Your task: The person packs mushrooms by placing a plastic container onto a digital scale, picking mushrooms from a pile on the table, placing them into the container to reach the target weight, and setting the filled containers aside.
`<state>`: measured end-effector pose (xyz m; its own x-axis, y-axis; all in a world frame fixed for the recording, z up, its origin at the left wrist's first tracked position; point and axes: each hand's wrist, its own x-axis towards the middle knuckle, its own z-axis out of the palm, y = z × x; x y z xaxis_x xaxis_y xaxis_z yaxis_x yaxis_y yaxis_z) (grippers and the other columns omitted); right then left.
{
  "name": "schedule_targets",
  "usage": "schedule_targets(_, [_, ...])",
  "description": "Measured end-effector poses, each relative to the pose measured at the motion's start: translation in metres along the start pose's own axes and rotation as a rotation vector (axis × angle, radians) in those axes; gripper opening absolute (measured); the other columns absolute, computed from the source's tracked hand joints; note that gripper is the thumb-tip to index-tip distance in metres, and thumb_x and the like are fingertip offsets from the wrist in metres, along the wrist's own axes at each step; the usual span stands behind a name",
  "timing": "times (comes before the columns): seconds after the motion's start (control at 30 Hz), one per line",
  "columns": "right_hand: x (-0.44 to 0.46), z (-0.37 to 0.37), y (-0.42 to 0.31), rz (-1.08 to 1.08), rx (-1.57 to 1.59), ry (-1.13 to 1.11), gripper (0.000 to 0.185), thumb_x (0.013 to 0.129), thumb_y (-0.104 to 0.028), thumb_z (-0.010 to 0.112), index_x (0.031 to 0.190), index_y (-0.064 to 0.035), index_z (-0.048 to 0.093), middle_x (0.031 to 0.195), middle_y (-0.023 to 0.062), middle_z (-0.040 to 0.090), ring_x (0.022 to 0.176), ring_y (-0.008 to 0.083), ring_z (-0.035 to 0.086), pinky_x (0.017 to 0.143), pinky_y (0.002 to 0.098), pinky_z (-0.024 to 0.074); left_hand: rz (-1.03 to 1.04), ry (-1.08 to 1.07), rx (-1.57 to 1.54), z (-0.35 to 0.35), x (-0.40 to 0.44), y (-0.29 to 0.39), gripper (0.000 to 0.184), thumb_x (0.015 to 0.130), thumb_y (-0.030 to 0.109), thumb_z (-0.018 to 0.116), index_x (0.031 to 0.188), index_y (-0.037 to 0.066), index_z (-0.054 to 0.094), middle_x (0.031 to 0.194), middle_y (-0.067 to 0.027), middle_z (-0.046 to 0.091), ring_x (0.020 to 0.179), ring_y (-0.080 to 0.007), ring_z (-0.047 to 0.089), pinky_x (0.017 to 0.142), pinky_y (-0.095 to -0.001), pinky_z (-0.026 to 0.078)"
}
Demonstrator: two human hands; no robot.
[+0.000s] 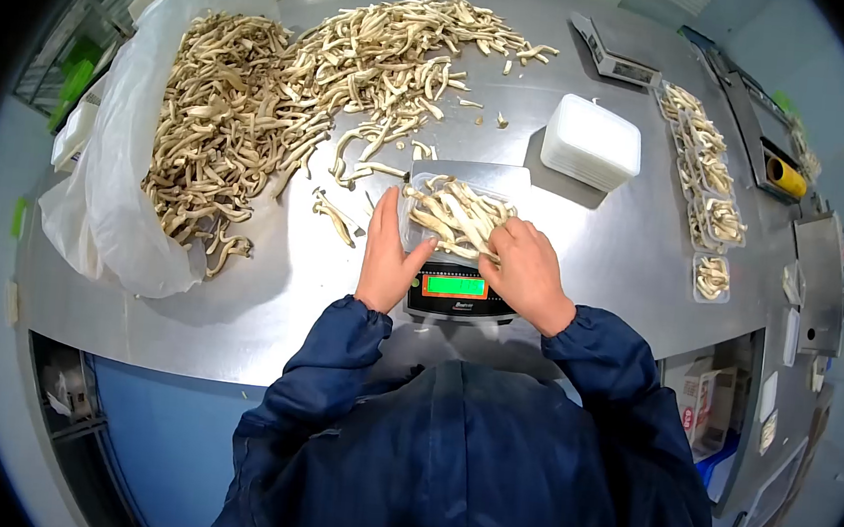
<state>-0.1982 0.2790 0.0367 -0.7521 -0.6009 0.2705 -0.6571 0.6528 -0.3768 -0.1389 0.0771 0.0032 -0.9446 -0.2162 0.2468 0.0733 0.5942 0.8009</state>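
Observation:
A clear tray (408, 224) of pale long-stemmed mushrooms (459, 213) rests on a digital scale (459, 302) whose display is lit green. My left hand (390, 254) is at the tray's left side, fingers stretched forward and thumb apart, holding nothing. At the tray's right side, my right hand (529, 273) has its fingers bent down onto the mushrooms; what lies under the fingertips is hidden. A few loose mushrooms (334, 218) lie on the table to the left of the tray.
A large mushroom heap (225, 106) spills from a white plastic bag (117, 187) across the steel table (305, 339). Stacked white trays (593, 143) stand right of the scale. Farther right are filled trays (712, 277); a second scale (615, 62) sits at the back.

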Motion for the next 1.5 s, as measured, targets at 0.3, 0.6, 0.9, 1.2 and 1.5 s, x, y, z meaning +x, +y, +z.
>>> schedule_targets(0.3, [0.034,-0.014,-0.007,-0.102,-0.018,-0.034,0.014,0.071,-0.015,0.065,0.070,-0.0014,0.061,0.078,0.0126,0.056,0.081,0.0301,0.056,0.071,0.0401,0.0453,-0.034,-0.032,-0.067,0.002,0.005,-0.007,0.072,0.078,0.015,0.068,0.138,-0.003,0.033,0.135,-0.0221,0.043,0.127,-0.0348,0.040,0.106,-0.0387,0.032])
schedule_targets(0.6, [0.032,-0.015,-0.011,-0.006,0.028,-0.070,0.033,0.078,-0.021,0.065,0.103,0.0004,0.060,0.100,0.0162,0.057,0.098,0.0326,0.054,0.084,0.0396,0.0436,0.025,-0.049,0.017,0.005,-0.002,-0.005,0.088,0.075,0.023,0.074,0.141,-0.006,0.022,0.145,-0.0259,0.025,0.133,-0.0388,0.027,0.109,-0.0412,0.026])
schedule_targets(0.9, [0.046,0.006,0.045,-0.048,0.119,0.283,0.036,0.086,-0.025,0.058,0.110,0.0011,0.061,0.111,0.0219,0.059,0.107,0.0376,0.054,0.091,0.0411,0.0430,-0.022,-0.013,0.060,-0.004,-0.012,-0.007,0.090,0.079,0.028,0.071,0.142,-0.007,0.018,0.146,-0.0271,0.020,0.134,-0.0398,0.022,0.111,-0.0425,0.020])
schedule_targets(1.2, [0.103,-0.006,0.077,0.011,0.320,-0.458,0.022,0.081,-0.017,0.059,0.092,-0.0011,0.068,0.084,0.0169,0.068,0.075,0.0306,0.064,0.071,0.0353,0.0496,-0.332,0.143,-0.087,-0.032,-0.076,-0.027,0.071,0.085,0.022,0.064,0.140,-0.002,0.028,0.142,-0.0219,0.028,0.131,-0.0346,0.031,0.107,-0.0408,0.028])
schedule_targets(1.5, [0.095,0.004,0.092,0.117,0.492,-0.612,0.014,0.078,-0.013,0.065,0.086,-0.0021,0.068,0.070,0.0033,0.065,0.062,0.0075,0.056,0.057,0.0258,0.0464,-0.525,0.153,-0.138,-0.044,-0.103,-0.029,0.058,0.085,0.018,0.061,0.138,0.010,0.039,0.146,-0.0143,0.027,0.131,-0.0302,0.033,0.102,-0.0440,0.035])
